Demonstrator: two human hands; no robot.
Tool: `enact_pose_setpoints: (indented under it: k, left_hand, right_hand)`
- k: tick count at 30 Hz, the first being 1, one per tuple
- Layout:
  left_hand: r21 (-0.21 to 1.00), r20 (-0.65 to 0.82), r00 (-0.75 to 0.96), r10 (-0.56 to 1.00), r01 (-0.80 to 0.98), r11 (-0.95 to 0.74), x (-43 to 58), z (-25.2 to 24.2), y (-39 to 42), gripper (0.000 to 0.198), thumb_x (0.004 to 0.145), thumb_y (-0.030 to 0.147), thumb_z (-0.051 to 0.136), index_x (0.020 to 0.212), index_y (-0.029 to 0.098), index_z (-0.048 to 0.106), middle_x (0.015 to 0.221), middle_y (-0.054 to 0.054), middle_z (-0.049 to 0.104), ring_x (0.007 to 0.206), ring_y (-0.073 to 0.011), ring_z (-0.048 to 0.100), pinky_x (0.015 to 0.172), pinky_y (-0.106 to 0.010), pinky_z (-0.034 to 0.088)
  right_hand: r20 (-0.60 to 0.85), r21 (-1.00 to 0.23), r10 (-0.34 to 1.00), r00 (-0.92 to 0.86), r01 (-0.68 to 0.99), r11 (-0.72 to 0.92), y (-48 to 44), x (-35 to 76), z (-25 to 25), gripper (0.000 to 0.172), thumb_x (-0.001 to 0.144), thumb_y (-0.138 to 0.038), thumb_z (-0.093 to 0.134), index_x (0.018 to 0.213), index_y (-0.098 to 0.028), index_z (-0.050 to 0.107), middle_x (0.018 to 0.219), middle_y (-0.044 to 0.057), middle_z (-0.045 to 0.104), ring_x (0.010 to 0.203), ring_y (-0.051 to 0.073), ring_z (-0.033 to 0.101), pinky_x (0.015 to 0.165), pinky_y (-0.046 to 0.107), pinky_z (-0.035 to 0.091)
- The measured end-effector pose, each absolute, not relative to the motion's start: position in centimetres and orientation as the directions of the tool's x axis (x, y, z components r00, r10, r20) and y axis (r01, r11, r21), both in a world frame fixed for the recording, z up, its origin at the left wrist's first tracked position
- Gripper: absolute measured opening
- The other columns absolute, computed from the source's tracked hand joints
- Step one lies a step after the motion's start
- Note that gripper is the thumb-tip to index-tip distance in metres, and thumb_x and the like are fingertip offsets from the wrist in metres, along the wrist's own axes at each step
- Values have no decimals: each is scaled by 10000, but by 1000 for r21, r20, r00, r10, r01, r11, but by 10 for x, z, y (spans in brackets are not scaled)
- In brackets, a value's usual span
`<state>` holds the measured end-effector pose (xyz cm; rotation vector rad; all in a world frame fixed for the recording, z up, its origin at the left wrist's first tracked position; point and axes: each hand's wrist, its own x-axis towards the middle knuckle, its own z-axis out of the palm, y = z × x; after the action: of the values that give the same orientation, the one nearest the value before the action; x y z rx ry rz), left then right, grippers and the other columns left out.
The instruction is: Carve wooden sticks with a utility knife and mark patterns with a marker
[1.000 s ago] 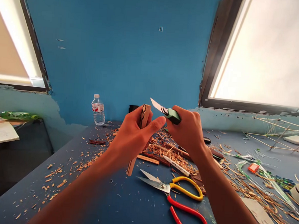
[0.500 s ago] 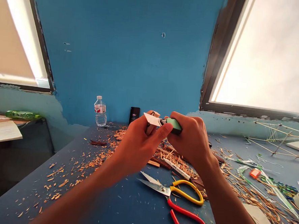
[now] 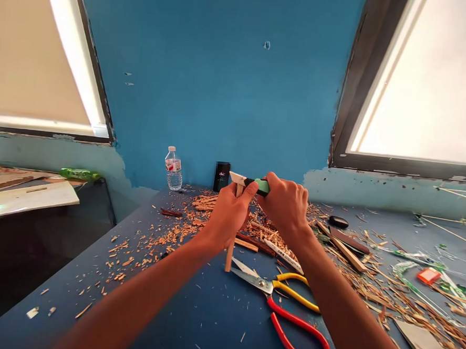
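Observation:
Near the middle of the head view, my left hand [image 3: 228, 211] is wrapped round a thin wooden stick [image 3: 229, 256], which stands nearly upright and shows below the fist and a little above it. My right hand [image 3: 286, 201] grips the green and black handle of a utility knife [image 3: 262, 187]. The knife's blade points left and lies across the stick's top end, and my left thumb rests by the blade's base. Below the hands, scissors [image 3: 263, 286] with one yellow and one red handle lie open on the blue table [image 3: 184, 324].
Wood shavings [image 3: 162, 236] are scattered over the table. A white marker [image 3: 283, 256] lies behind the scissors. A water bottle [image 3: 173, 171] and a phone [image 3: 221, 177] stand by the wall. Wood strips [image 3: 347, 250] and an orange piece [image 3: 428, 275] are at the right.
The view has shifted, so the scene sits further right. The stick now hangs upright below my left fist, and the knife blade has come to lie across its top.

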<state>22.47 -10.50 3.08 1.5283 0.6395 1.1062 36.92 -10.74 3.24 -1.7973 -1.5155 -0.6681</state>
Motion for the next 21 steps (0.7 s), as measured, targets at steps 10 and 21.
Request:
enact_pose_setpoints:
  k: [10, 21]
  left_hand:
    - [979, 203, 593, 779, -98, -180, 207, 38, -120, 414, 1038, 585, 431, 821, 235, 398, 652, 80, 237, 502, -85, 192, 452, -227, 179]
    - [993, -121, 584, 803, 72, 98, 115, -28, -135, 324, 959, 528, 616, 951, 257, 439, 693, 85, 304, 549, -95, 232, 430, -191, 225]
  right_hand:
    - [659, -283, 727, 190, 959, 6, -97, 430, 36, 274, 917, -395, 538, 695, -236, 556, 606, 8, 530, 550, 152, 348, 585, 316, 210]
    - [355, -326, 909, -220, 882, 341, -136, 374, -10, 306, 976, -406, 548, 738, -226, 475, 600, -53, 520, 565, 123, 382, 551, 276, 266]
